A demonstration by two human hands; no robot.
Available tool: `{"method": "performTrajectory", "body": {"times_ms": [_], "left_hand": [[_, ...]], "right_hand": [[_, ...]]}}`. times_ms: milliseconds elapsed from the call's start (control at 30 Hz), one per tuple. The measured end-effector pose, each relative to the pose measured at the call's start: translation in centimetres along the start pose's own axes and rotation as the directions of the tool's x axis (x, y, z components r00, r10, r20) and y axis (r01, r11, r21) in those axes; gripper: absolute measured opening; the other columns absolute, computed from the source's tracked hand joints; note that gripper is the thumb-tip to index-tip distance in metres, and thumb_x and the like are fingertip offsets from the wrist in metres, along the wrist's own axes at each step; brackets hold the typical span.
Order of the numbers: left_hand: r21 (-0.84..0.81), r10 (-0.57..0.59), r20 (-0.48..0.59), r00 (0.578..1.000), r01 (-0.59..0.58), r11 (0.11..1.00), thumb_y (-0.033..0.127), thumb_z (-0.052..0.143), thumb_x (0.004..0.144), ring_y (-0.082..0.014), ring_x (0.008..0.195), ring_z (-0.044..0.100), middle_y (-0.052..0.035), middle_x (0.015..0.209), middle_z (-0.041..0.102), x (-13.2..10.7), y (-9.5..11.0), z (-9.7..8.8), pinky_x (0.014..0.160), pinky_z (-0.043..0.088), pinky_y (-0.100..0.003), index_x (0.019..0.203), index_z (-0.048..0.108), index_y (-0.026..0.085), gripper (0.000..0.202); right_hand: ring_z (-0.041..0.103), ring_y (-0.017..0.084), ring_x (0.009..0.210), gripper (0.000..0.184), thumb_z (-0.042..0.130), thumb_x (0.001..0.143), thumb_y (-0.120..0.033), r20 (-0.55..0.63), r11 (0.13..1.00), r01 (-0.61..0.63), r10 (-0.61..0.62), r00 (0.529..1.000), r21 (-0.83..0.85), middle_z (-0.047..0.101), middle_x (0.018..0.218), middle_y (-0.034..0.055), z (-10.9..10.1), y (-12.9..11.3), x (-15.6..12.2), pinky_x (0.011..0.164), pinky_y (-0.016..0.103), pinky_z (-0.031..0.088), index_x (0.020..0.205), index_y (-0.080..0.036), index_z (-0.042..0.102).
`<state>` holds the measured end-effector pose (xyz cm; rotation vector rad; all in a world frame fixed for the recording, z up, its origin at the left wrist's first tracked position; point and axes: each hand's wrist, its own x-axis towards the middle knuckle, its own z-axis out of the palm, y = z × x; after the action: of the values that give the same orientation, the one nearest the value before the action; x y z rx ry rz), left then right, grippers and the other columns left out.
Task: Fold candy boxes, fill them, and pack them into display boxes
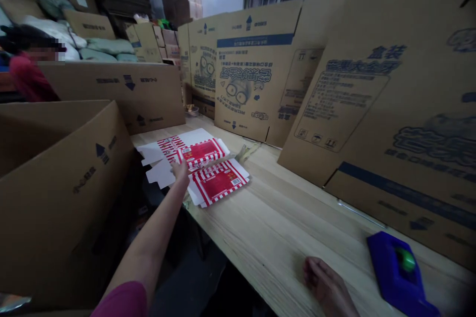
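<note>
In the head view, your left hand [180,171] touches the flat red-and-white printed carton blank [215,183], though you can't tell if it grips. That hand is much nearer; the blank's long axis runs across the wooden tabletop [267,223]. Your right hand [325,282] lies empty, fingers loosely curled, near a blue tool with a green knob [397,267].

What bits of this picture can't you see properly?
In the head view:
The print on the red-and-white flat carton is too small to read.
The left hand covers part of that carton.
The bottom edge cuts off the arm behind the right hand.
The bottom edge cuts off the blue block with a green knob.
The small thing by the upright cartons is too small to name.
</note>
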<state>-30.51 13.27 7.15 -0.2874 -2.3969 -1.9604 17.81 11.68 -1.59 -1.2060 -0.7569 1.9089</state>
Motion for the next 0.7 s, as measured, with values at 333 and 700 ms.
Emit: {"method": "performTrajectory", "body": {"times_ms": [333, 700], "left_hand": [[0.403, 0.002, 0.892, 0.452, -0.796, 0.452, 0.072, 0.077, 0.034, -0.0523, 0.140, 0.008, -0.0333, 0.151, 0.021, -5.4, -3.3, 4.5, 0.104, 0.000, -0.072, 0.150, 0.022, 0.014, 0.141], [0.409, -0.056, 0.897, 0.438, -0.778, 0.477, 0.059, 0.085, 0.021, -0.0554, 0.137, 0.017, -0.0355, 0.147, 0.028, -3.6, -1.6, 5.0, 0.100, 0.007, -0.076, 0.141, 0.038, 0.017, 0.136]], "right_hand": [[0.055, 0.011, 0.062, 0.041, 0.089, 0.052, -0.047, -0.057, 0.996, 0.032, -0.036, 0.998, -0.084, 0.060, 0.067, -0.0002, 0.3, 0.1, -1.0, 0.057, 0.021, 0.047, 0.070, -0.017, 0.067], [0.055, 0.011, 0.058, 0.040, 0.089, 0.051, -0.045, -0.026, 0.994, 0.051, -0.054, 0.998, -0.093, 0.059, 0.062, -0.0011, 2.4, -0.3, -1.3, 0.056, 0.022, 0.047, 0.066, -0.017, 0.064]]}}
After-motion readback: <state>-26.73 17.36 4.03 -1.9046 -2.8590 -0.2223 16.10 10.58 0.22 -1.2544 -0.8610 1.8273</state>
